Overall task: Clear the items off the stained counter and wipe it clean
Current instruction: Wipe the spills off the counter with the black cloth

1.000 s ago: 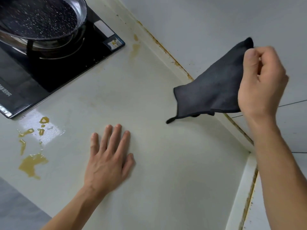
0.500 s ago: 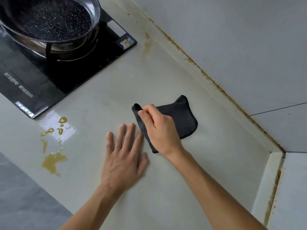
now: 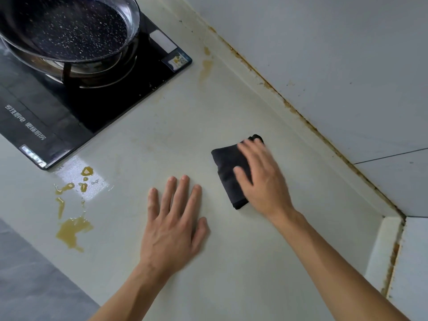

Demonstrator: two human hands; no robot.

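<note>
- The right hand [image 3: 261, 179] lies flat, fingers spread, pressing the folded dark grey cloth [image 3: 228, 167] onto the pale stained counter [image 3: 231, 262].
- The left hand [image 3: 172, 225] rests flat beside it, fingers straight, holding nothing.
- Best keep firm pressure and sweep left to the yellow-brown spill [image 3: 73, 229].

Soft daylight, counter [image 3: 162, 144] glare, perhaps motion-blurred fingers [image 3: 249, 147]

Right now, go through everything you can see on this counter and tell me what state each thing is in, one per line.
Black cloth: folded, flat on the counter.
Right hand: fingers straight, pressing the cloth.
Left hand: flat, palm down on the counter.
Counter: stained.
Yellow spill: wet, unwiped, left of the left hand.
Pan: empty, on the stove burner.
Stove: no flame visible.
</note>
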